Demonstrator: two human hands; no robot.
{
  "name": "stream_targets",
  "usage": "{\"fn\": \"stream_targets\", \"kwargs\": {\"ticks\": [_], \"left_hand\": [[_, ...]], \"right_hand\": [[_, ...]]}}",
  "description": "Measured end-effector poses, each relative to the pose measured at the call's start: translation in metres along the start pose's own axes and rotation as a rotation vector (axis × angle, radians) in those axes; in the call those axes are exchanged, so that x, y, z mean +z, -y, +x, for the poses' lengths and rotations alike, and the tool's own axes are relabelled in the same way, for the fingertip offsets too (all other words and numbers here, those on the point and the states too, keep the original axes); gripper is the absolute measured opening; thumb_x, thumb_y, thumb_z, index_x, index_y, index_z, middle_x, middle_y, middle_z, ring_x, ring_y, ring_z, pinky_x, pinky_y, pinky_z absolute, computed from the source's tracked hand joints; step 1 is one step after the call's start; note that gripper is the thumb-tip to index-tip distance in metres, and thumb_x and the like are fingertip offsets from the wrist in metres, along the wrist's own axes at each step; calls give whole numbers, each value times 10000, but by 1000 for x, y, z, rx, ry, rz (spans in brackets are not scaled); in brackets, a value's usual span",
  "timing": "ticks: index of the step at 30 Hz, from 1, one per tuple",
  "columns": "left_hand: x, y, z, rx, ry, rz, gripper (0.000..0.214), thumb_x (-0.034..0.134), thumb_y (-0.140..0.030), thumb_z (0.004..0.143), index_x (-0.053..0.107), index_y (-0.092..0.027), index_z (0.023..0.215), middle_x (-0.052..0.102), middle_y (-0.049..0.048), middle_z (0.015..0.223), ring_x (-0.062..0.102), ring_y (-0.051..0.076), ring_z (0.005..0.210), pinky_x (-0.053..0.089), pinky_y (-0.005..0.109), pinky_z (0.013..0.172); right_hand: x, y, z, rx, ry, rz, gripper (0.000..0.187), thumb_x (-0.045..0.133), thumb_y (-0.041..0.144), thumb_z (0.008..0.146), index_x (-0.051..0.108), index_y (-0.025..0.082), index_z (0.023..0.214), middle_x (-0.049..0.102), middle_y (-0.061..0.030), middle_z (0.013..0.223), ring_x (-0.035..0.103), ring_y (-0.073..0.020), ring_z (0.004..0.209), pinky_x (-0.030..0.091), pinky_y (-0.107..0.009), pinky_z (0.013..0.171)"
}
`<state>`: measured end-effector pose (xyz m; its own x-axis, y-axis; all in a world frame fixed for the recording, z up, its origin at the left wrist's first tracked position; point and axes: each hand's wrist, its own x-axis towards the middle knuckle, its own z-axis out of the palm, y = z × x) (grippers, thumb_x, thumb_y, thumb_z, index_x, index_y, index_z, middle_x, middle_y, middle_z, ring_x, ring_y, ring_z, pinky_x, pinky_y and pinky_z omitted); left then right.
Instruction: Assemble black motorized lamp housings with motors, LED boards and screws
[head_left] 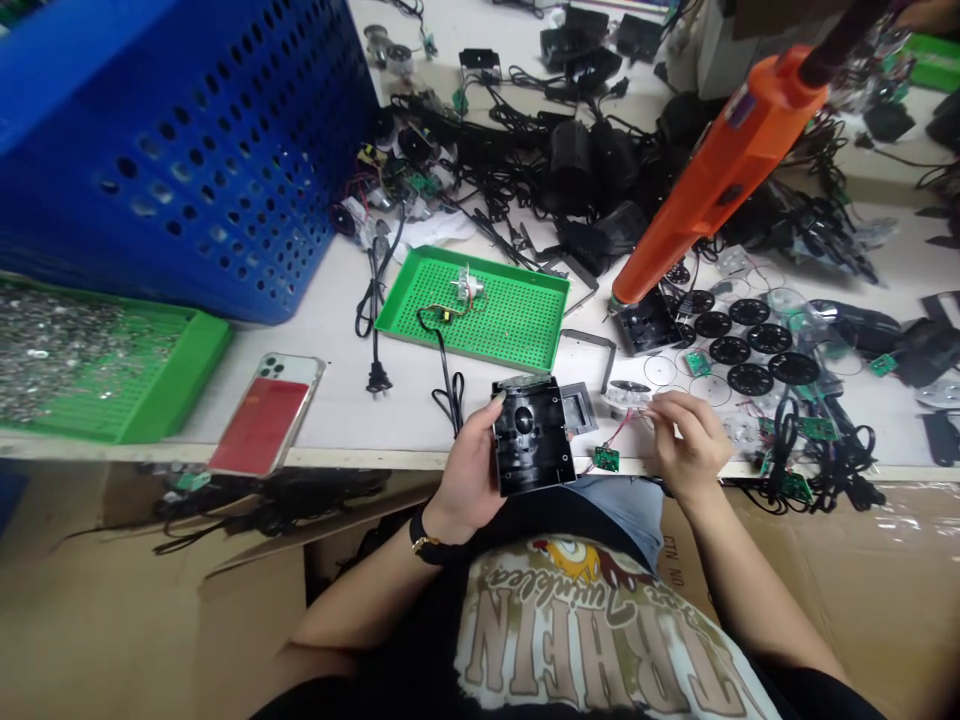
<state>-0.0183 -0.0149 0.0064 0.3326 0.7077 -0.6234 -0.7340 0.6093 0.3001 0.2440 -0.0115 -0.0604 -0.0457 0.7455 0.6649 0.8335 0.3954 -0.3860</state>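
Observation:
My left hand (pixel 471 465) grips a black plastic housing (pixel 532 437) by its left side, thumb on the rim, with the hollow inside facing up. My right hand (pixel 686 440) is pinched at the edge of a small clear plastic part with a dark disc on top (pixel 628 395). Thin red and white wires run from that part to a green circuit board (pixel 606 459) at the table's front edge. Between the hands, just behind the housing, lies a grey-black square frame (pixel 577 410).
A green perforated tray (pixel 517 345) holds a clear part with a cable. An orange electric screwdriver (pixel 712 180) hangs over another black housing (pixel 649 325). Several black discs (pixel 750 379) lie right. Left are a phone (pixel 262 420), a blue crate (pixel 225 180) and a screw-filled green tray (pixel 180 385).

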Motion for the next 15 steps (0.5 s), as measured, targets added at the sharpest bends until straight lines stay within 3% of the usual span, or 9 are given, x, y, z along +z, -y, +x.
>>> {"fn": "stream_targets", "kwargs": {"ticks": [4, 7, 10, 12, 15], "left_hand": [[-6, 6, 1, 29, 59, -6, 386, 582, -408, 957, 699, -157, 1225, 797, 117, 1065, 757, 353, 1071, 594, 508, 971], [-7, 13, 2, 109, 86, -15, 344, 603, -374, 965, 703, -175, 1227, 792, 89, 1096, 747, 329, 1105, 576, 477, 1011], [-4, 19, 4, 189, 105, 0, 314, 602, -339, 989, 702, -185, 1244, 782, 70, 1147, 731, 304, 1149, 550, 443, 1052], [-2, 21, 4, 209, 130, 2, 322, 601, -352, 1009, 694, -193, 1273, 774, 66, 1184, 717, 290, 1180, 531, 427, 1077], [-1, 22, 3, 195, 186, -16, 387, 599, -424, 1022, 671, -208, 1335, 770, 70, 1215, 705, 285, 1202, 510, 425, 1097]], "right_hand": [[-14, 37, 4, 12, -44, 221, 98, 691, 188, 905, 706, 285, 913, 770, -32, 839, 767, -232, 804, 632, -410, 712], [-19, 63, 12, 158, -45, 464, 72, 681, 198, 926, 705, 264, 908, 754, -29, 826, 738, -201, 774, 590, -360, 670], [-13, 79, 24, 296, 151, 691, 46, 699, 232, 933, 713, 250, 893, 747, -24, 819, 706, -187, 763, 565, -347, 683], [-8, 84, 31, 309, 282, 686, 80, 715, 259, 929, 719, 245, 850, 742, -23, 808, 687, -197, 785, 548, -370, 735], [-1, 86, 41, 316, 358, 600, 132, 731, 295, 925, 723, 244, 803, 724, -15, 785, 638, -198, 790, 500, -370, 756]]}}
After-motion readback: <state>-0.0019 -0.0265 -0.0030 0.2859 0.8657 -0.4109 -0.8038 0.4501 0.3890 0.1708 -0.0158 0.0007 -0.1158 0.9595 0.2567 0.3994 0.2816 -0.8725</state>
